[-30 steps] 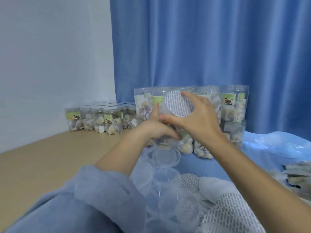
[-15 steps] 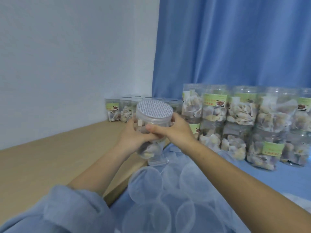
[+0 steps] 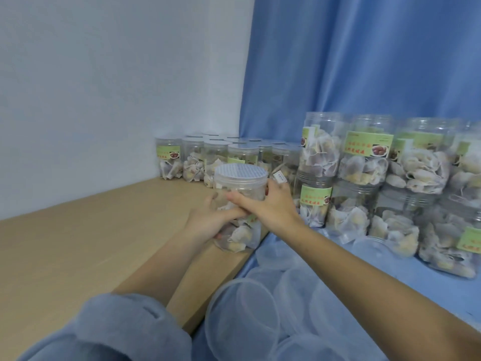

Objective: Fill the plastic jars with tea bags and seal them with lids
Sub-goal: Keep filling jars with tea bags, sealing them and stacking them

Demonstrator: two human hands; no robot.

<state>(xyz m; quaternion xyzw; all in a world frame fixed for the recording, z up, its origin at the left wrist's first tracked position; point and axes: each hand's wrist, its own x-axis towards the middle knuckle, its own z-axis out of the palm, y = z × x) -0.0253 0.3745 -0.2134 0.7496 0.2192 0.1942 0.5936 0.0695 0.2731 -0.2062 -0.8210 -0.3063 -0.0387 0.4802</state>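
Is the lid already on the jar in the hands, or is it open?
On. A white patterned lid covers the top of the jar that both hands grip; how tightly it is closed cannot be told.

No text can be read with confidence anywhere in the frame. Several clear jars carry green labels with a line of red characters and a small picture of something dark red-brown, but the characters are too blurred to make out. The clearest such label (image 3: 369,144) sits on an upper-row jar at centre right; another (image 3: 315,195) is on the jar below and to its left, and a third (image 3: 168,152) is on the leftmost jar of the back row. A label (image 3: 470,243) at the right edge is cut off. A small white tag (image 3: 279,176) just above the hands shows only faint, illegible print.
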